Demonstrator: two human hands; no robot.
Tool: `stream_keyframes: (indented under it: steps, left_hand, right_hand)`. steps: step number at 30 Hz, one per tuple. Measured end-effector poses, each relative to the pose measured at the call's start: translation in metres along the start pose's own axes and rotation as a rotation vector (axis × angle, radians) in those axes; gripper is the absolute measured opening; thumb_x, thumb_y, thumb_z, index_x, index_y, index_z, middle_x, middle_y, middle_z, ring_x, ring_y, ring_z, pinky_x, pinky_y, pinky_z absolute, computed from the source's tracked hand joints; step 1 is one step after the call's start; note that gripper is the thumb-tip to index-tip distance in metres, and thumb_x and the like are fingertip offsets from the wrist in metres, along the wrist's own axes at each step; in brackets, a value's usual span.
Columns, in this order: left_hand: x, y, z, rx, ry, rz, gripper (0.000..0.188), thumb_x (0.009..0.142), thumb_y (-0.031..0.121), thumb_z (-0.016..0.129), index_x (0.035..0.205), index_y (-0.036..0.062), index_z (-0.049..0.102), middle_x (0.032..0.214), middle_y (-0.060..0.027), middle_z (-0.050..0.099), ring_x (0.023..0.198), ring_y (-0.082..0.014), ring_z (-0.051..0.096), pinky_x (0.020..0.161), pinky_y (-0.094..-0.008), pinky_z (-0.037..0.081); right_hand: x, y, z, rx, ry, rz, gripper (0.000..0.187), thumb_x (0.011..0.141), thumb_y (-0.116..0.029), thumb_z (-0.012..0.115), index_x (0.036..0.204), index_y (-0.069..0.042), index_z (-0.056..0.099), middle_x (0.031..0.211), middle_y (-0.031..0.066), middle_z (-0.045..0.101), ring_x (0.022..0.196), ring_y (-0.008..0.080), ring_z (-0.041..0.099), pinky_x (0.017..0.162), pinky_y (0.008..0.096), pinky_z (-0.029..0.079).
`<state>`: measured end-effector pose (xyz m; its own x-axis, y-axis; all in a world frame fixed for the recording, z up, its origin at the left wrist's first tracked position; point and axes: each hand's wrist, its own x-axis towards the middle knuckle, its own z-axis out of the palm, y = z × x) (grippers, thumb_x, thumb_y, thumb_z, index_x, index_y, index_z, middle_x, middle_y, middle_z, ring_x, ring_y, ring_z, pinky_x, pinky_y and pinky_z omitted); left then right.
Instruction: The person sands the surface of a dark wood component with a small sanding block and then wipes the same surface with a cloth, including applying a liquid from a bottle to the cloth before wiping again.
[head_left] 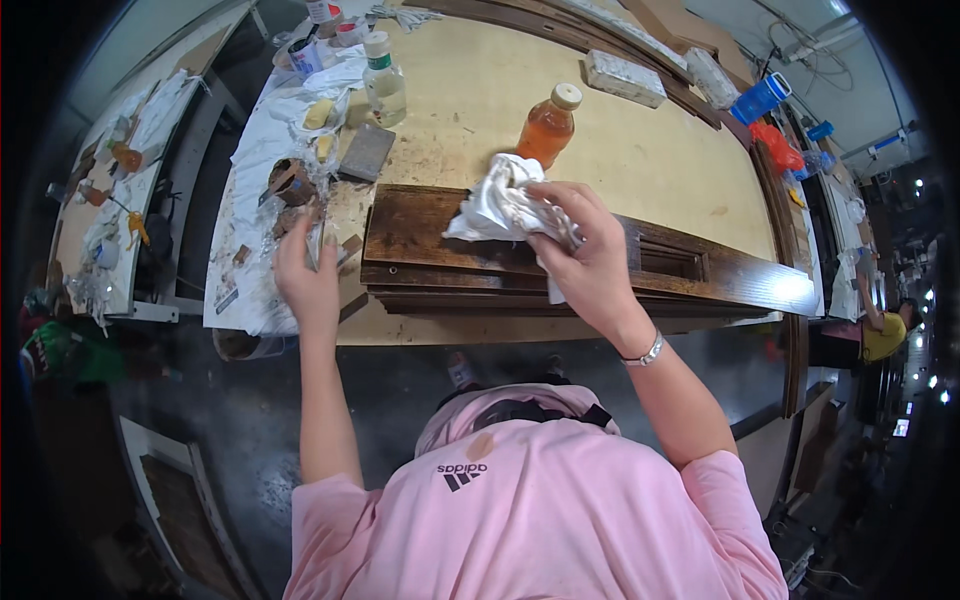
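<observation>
A crumpled white cloth (497,205) is pinched between the thumb and fingers of my right hand (590,245), over the left part of a stack of dark brown wooden panels (420,225). The top panel has a glossy grain and a rectangular recess toward its right. My left hand (308,270) reaches to the table's left side, fingers stretched out and thumb apart. Its fingertips are at a brown crumpled lump (290,218) just below a brown-stained cup (292,182). Whether they touch the lump, I cannot tell. Behind the cloth stands a capped bottle of amber liquid (545,135).
A grey block (367,152) lies beside a white-capped clear bottle (384,92). Yellow sponge pieces (319,114) rest on white plastic sheeting (255,165) at left. A whitish wrapped block (625,78) and long dark boards (520,20) line the far edge. At far right is a person (882,335).
</observation>
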<state>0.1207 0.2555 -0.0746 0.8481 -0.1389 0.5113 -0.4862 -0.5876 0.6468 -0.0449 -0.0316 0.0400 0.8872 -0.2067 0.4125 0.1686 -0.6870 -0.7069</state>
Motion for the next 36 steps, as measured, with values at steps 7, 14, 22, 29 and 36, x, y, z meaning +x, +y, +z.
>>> stream_keyframes:
  steps: [7, 14, 22, 29, 36]
  left_hand:
    - [0.004, 0.154, 0.004, -0.131, -0.352, 0.587, 0.054, 0.079, 0.018, 0.075, 0.13, 0.0072, 0.061, 0.131, -0.0158, 0.057, 0.115, -0.0366, 0.058, 0.099, -0.0454, 0.045]
    - [0.003, 0.151, 0.002, -0.221, -0.446, 0.353, 0.026, 0.079, 0.005, 0.069, 0.105, 0.0023, 0.07, 0.123, -0.0151, 0.064, 0.112, -0.0349, 0.061, 0.095, -0.0417, 0.049]
    - [-0.027, 0.164, 0.031, -0.116, -0.306, 0.573, 0.016, 0.083, 0.008, 0.062, 0.097, 0.0001, 0.064, 0.107, -0.0145, 0.064, 0.102, -0.0334, 0.06, 0.093, -0.0446, 0.046]
    - [-0.004, 0.109, -0.035, 0.05, 0.038, 0.09, 0.015, 0.082, 0.007, 0.067, 0.096, 0.0015, 0.067, 0.1, -0.0135, 0.066, 0.098, -0.0326, 0.061, 0.09, -0.0417, 0.047]
    - [-0.022, 0.118, -0.015, 0.135, -0.084, 0.222, 0.008, 0.086, 0.0, 0.063, 0.093, 0.0032, 0.067, 0.1, -0.0116, 0.067, 0.094, -0.0296, 0.063, 0.088, -0.0397, 0.049]
  right_hand:
    - [0.006, -0.022, 0.009, 0.237, -0.105, 0.135, 0.081, 0.074, -0.018, 0.082, 0.144, -0.004, 0.042, 0.138, 0.0139, 0.05, 0.128, 0.0266, 0.049, 0.107, 0.0368, 0.041]
    - [-0.009, 0.032, -0.051, -0.53, -0.4, 0.001, 0.103, 0.058, -0.038, 0.088, 0.14, 0.002, 0.042, 0.135, 0.022, 0.05, 0.129, 0.0373, 0.046, 0.112, 0.0448, 0.034]
    - [-0.024, 0.042, -0.05, -0.442, -0.337, -0.066, 0.085, 0.061, -0.035, 0.087, 0.128, 0.002, 0.049, 0.121, 0.0196, 0.057, 0.116, 0.0361, 0.053, 0.103, 0.0428, 0.039]
    - [-0.023, 0.036, -0.048, -0.437, -0.336, -0.055, 0.086, 0.06, -0.035, 0.088, 0.127, 0.002, 0.049, 0.115, 0.0175, 0.058, 0.112, 0.0344, 0.054, 0.1, 0.0418, 0.04]
    - [-0.026, 0.042, -0.052, -0.368, -0.31, -0.087, 0.084, 0.061, -0.034, 0.087, 0.126, 0.004, 0.048, 0.112, 0.0174, 0.058, 0.11, 0.0332, 0.055, 0.1, 0.0419, 0.04]
